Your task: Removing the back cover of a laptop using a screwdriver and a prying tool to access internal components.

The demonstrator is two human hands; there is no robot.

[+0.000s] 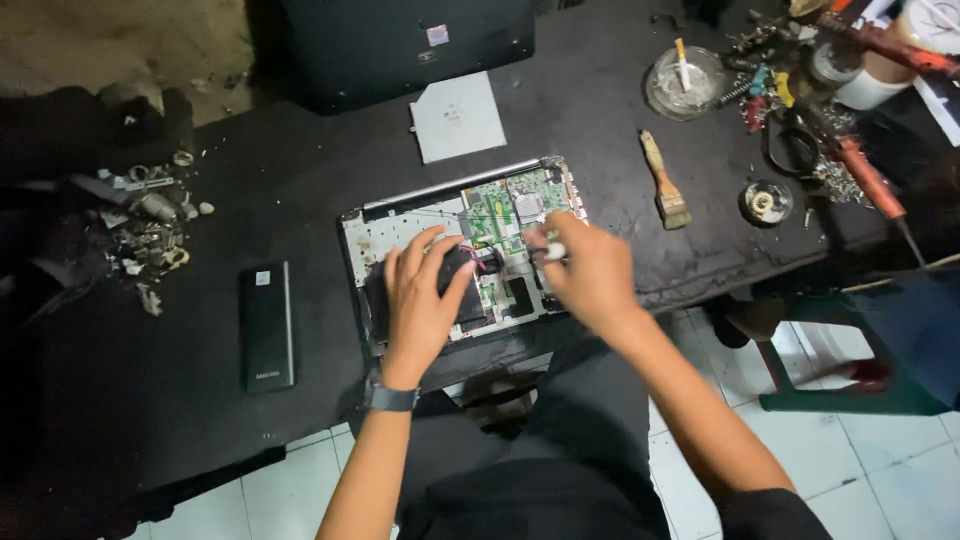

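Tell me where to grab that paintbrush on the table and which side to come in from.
Take the paintbrush by its pale wooden handle, the narrow end that points away toward the glass ashtray. It lies flat on the black table with bristles toward the near edge, so come from above, fingers across the handle. The space beside it looks free; the right hand is nearest.

Both hands over an opened laptop (455, 225) at the table's (300, 190) near edge. Left hand (425, 295) flat on the battery (470, 300); right hand (590, 270) beside it, on the circuit board (510, 205). Phone (267, 325) left of left hand. Scrap heap (150, 225) farther left. Plate (457, 115) behind hands, lid panel (405, 45) behind that. Brush (665, 182) right of right hand; ashtray (685, 82) behind brush; tools (850, 150) far right.
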